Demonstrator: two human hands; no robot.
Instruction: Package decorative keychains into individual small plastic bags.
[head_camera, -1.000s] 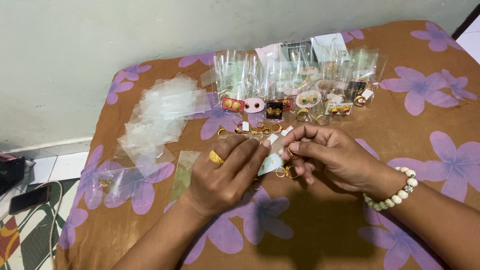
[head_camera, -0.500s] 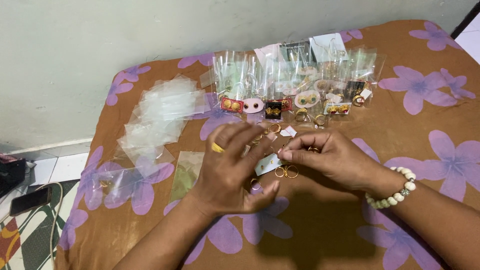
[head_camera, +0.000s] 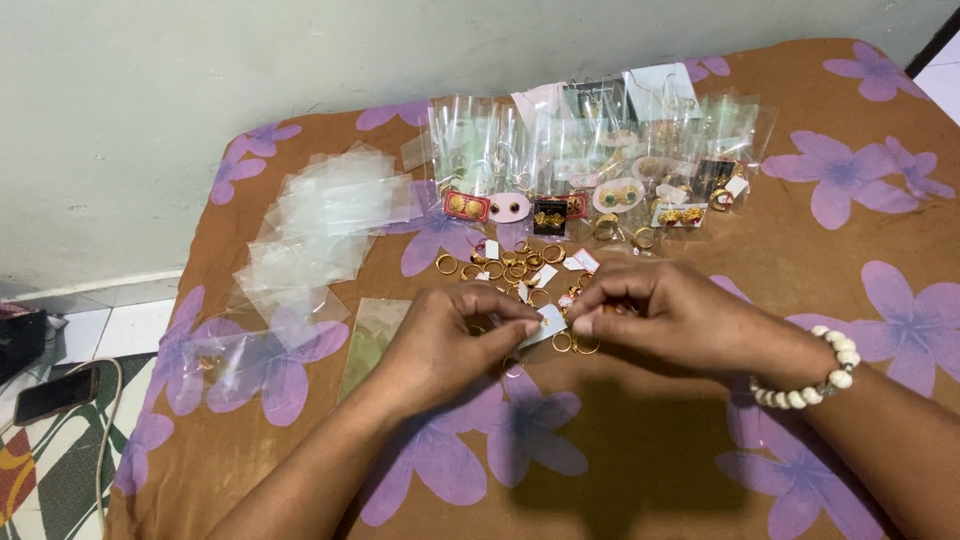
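The left hand (head_camera: 450, 345) and the right hand (head_camera: 675, 320) meet over the middle of the bed, both pinching a small white tag (head_camera: 549, 325) between thumb and fingertips; whether a ring hangs from it already cannot be told, since the fingers cover that part. The right wrist wears a white bead bracelet (head_camera: 815, 375). Two gold rings (head_camera: 575, 343) lie on the flowered bedcover (head_camera: 820, 250) just under the tag, touching or nearly touching each other. Beyond the hands, toward the far edge, sits a loose scatter of gold rings and tags (head_camera: 510, 268), and past that a row of clear packets with earrings on cards (head_camera: 590, 170) lined along the far edge. A heap of empty clear bags (head_camera: 320, 225) spreads toward the far left corner, one lone bag (head_camera: 372, 335) just beside the left hand. The step in hand looks like fitting a tag to a ring; the next move likely calls for a fine, steady pinch to keep the tag from slipping
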